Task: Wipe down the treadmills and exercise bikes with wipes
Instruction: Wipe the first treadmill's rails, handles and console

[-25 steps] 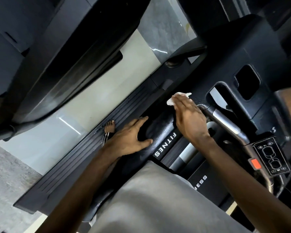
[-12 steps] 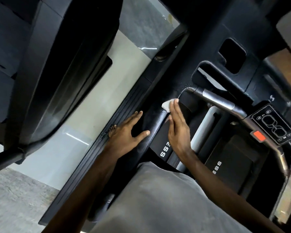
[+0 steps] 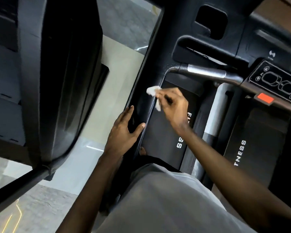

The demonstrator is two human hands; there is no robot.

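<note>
The white wipe (image 3: 152, 90) is sitting bunched at the tips of the right hand (image 3: 173, 105). That hand is pinching it between thumb and curled fingers, with one crumpled end poking out ahead and a loose tail dangling below the knuckles. It is hanging right over the inner edge of the glossy black side handrail (image 3: 141, 104) of the treadmill (image 3: 178, 27), on the line where the rail is meeting the belt (image 3: 160, 132). Blur is making it impossible to say whether the wipe is actually touching. The left hand (image 3: 124, 130) is lying flat on the same rail, nearer the person, with fingers straight and spread and the thumb reaching toward the belt. The wipe is just beyond those fingertips, near them but apart. To do this stretch well, I'd say the wipe is wanting to be opened out and pressed flat under the fingers rather than dabbed from a pinch. It should then be drawn along the rail in long overlapping passes and rolled over the edge. The bracing hand is covering a patch that needs wiping too. Further out, the metal grip bar (image 3: 207, 72) and control panel (image 3: 275, 79) are waiting.
</note>
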